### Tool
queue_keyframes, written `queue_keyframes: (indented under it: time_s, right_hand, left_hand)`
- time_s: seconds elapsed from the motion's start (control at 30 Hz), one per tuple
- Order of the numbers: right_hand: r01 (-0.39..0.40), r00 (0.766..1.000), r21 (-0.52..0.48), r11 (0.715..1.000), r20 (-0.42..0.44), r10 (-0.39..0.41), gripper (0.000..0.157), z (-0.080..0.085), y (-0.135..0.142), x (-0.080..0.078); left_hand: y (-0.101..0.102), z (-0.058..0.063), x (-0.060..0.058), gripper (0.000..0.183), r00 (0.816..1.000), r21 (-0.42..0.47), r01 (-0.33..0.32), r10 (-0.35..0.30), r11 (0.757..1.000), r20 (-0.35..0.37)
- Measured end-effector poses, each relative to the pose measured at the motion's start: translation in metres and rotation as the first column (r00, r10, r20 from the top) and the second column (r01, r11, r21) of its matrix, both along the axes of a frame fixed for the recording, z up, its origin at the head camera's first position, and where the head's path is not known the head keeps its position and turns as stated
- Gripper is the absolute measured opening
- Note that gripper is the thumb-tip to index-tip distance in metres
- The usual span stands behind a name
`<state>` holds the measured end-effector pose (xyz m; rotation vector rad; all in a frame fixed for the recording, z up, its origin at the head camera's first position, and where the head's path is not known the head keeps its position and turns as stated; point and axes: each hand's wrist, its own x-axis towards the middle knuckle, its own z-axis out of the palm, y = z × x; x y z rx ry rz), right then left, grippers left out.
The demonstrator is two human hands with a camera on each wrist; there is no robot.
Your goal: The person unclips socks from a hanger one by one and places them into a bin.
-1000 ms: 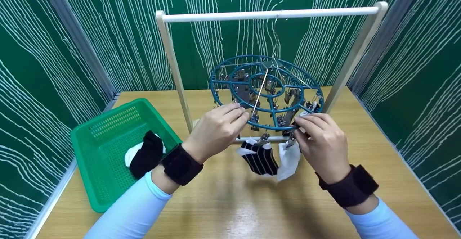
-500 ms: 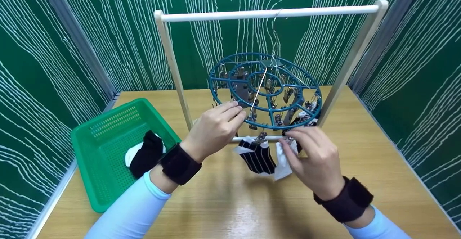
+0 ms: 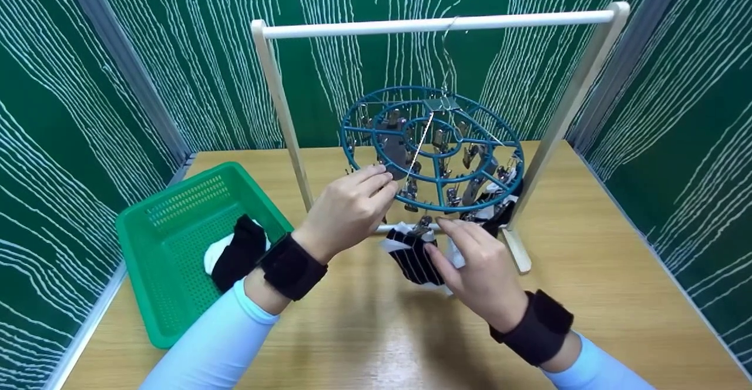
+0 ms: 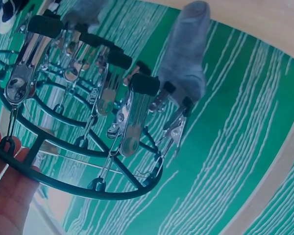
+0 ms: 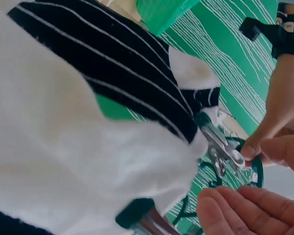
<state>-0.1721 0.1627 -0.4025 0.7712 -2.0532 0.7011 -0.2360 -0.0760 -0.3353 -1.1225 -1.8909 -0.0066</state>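
Observation:
A round teal clip hanger (image 3: 439, 180) hangs from a rack bar. My left hand (image 3: 352, 205) grips its near-left rim, with fingers (image 4: 14, 188) at the ring in the left wrist view. A black sock with white stripes (image 3: 416, 264) hangs from a metal clip (image 5: 224, 147) at the near rim. Beside it hangs a white sock (image 5: 103, 166), mostly hidden behind my right hand in the head view. My right hand (image 3: 482, 266) is in front of these socks, thumb and fingers apart, fingertips close to the striped sock and its clip.
A white rack (image 3: 376, 26) stands on the wooden table (image 3: 599, 296). Grey socks (image 3: 390, 149) and other black-and-white socks (image 3: 499, 211) hang from the ring. At left, a green basket (image 3: 141, 272) holds a black sock (image 3: 239, 255) and a white one (image 3: 216, 252).
My right hand has left the right part of the rim and moved left and down, past the white sock to the striped one. The left hand keeps its grip with barely any movement.

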Motion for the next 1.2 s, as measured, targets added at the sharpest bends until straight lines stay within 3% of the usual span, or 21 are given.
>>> queue_keyframes:
  time_s: [0.17,0.47,0.87,1.2]
  right_hand:
    - [0.005,0.997,-0.009,1.000,0.071,-0.004,0.043,-0.002,-0.006,-0.006]
    - [0.002,0.982,-0.018,1.000,0.187,0.002,0.031,-0.003,-0.009,-0.016]
    - [-0.043,0.979,-0.035,0.998,0.196,0.049,0.017,0.003,-0.010,-0.023]
    - [-0.073,0.977,-0.087,0.994,0.193,0.089,0.011,0.003,-0.010,-0.025]
  left_hand:
    - [0.000,-0.001,-0.002,0.011,1.000,0.015,0.012,-0.012,1.000,0.023]
    - [-0.001,-0.003,-0.002,0.012,0.996,0.052,0.038,-0.042,0.998,0.084]
    - [-0.006,-0.008,-0.001,0.022,0.993,0.112,0.069,-0.080,0.991,0.089]
    - [-0.010,-0.025,0.012,0.030,0.993,0.240,0.111,-0.118,0.964,0.017]
